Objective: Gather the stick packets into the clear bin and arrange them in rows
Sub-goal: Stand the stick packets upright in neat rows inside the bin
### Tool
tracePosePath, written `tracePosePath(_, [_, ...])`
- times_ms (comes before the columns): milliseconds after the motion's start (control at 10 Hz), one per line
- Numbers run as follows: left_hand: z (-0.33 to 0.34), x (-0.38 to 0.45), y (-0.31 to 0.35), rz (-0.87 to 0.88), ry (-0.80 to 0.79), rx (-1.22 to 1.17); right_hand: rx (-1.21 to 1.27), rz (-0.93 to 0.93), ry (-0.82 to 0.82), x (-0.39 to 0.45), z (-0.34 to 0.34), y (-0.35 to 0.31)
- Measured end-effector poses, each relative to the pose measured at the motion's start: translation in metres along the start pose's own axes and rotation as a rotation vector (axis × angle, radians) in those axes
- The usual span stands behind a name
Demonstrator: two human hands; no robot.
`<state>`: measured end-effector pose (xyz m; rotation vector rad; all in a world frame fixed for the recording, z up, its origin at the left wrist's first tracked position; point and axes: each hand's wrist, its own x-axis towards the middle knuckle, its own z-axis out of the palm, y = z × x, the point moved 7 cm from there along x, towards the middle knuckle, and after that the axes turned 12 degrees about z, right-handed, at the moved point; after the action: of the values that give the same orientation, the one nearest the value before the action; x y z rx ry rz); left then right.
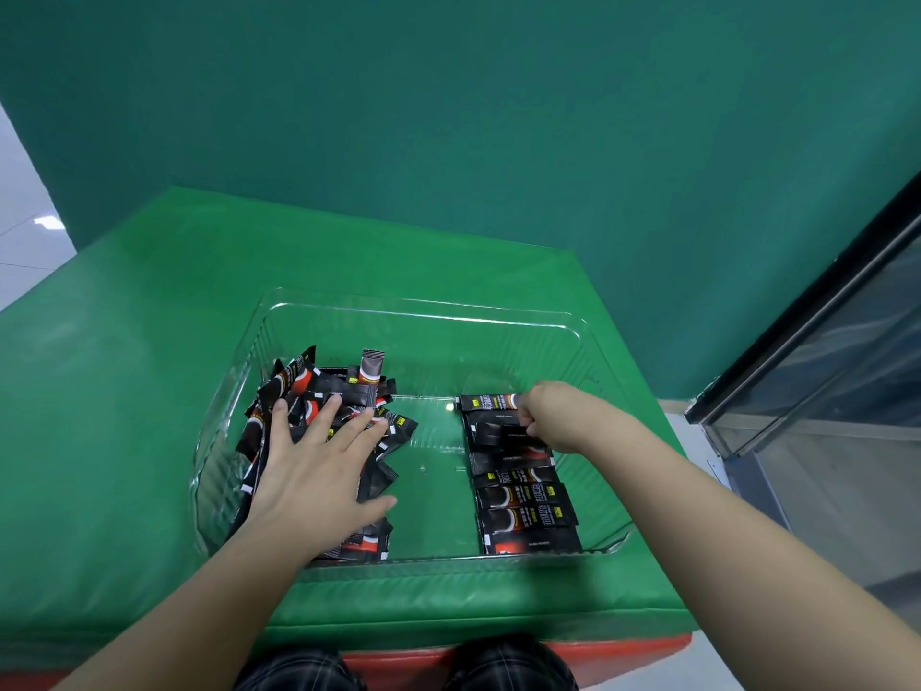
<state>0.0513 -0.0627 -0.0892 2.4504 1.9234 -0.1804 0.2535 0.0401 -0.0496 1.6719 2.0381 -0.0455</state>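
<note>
A clear plastic bin (423, 311) stands on the green table. A loose heap of black stick packets (324, 386) fills its left side. My left hand (319, 466) lies flat on that heap with fingers spread. Along the bin's right side, several packets lie in a neat row (523, 511), one behind the other. My right hand (553, 416) is at the far end of that row, fingers curled down onto a packet (491, 402) there; the grip itself is partly hidden by the hand.
The green padded table (149, 391) extends left of the bin and behind it. A green wall stands behind. A dark glass-fronted cabinet (822, 391) stands at the right. The bin's middle floor (433, 471) is bare plastic.
</note>
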Motion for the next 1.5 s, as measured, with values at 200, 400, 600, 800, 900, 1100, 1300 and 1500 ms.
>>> tracePosePath(200, [0.0,0.0,0.0,-0.003,0.006,0.003,0.058,-0.013,-0.11,-0.008,0.012,-0.001])
tracePosePath(400, [-0.001,-0.001,0.0,-0.003,0.007,-0.001,-0.005,0.02,-0.126,-0.004,0.032,-0.004])
tracePosePath(600, [0.001,0.0,-0.001,-0.004,0.005,0.005,0.011,-0.05,0.154,-0.011,0.025,-0.007])
tracePosePath(800, [0.001,0.001,-0.001,-0.004,0.016,-0.001,0.094,-0.17,0.186,-0.03,0.036,-0.018])
tracePosePath(900, [0.001,0.001,-0.001,-0.004,0.02,-0.005,0.1,-0.134,0.279,-0.028,0.038,-0.014])
tracePosePath(1100, [0.0,0.0,-0.001,-0.003,0.024,-0.003,0.051,-0.104,0.359,-0.022,0.036,-0.014])
tracePosePath(1300, [0.0,0.0,-0.001,-0.002,0.026,-0.005,0.0,-0.09,0.37,-0.023,0.03,-0.016])
tracePosePath(1500, [0.0,0.0,-0.001,0.001,0.034,-0.008,0.015,-0.061,0.406,-0.022,0.031,-0.016])
